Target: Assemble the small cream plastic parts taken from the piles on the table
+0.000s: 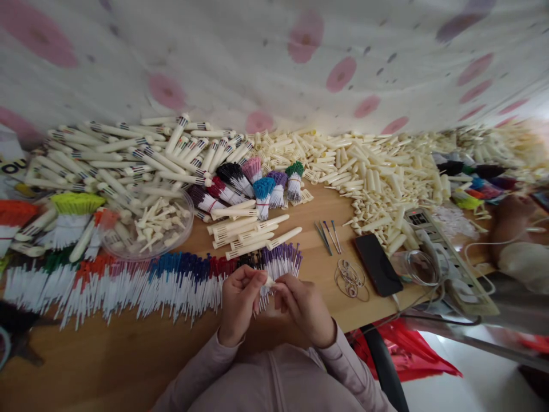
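The held piece point(269, 281) and barrels point(284, 237) were cream.
Refills point(171, 286) were white with multicoloured heads point(182, 265); the backdrop point(240, 63) bore pink spots point(305, 37) on white.

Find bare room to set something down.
Bare wooden tabletop: in front of the thin white colour-tipped sticks, left of the left hand; a smaller patch separates them from tangled beige bands. Crowded: the back, heaped with cream plastic parts.

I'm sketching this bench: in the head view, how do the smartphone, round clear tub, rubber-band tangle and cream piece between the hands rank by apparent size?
1. Round clear tub
2. Smartphone
3. Rubber-band tangle
4. Cream piece, judged by its visible part
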### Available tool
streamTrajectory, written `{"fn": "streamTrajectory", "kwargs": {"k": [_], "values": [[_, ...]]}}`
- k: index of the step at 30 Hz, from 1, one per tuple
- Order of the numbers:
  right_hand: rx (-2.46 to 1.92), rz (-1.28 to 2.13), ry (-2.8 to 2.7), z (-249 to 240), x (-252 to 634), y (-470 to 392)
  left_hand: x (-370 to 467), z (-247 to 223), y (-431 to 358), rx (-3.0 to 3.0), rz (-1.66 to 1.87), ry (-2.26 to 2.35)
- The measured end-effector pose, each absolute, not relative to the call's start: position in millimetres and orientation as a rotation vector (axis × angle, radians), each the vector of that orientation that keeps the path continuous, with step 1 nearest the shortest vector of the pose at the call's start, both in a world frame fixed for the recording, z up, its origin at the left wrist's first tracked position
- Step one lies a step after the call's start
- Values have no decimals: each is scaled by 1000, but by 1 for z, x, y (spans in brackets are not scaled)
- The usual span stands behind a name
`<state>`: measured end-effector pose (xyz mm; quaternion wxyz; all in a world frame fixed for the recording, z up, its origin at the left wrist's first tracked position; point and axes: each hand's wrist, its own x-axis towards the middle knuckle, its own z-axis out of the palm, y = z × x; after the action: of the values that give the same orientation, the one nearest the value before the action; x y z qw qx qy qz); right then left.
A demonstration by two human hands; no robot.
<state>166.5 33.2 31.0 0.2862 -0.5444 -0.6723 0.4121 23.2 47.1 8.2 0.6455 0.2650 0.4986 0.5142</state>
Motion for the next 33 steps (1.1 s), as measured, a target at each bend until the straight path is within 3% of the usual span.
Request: {"fn": "streamTrajectory", "kwargs": {"k": [33], "values": [[-1462,1208,-1595,28,165,30,25,6,48,599,1144,1149]]}}
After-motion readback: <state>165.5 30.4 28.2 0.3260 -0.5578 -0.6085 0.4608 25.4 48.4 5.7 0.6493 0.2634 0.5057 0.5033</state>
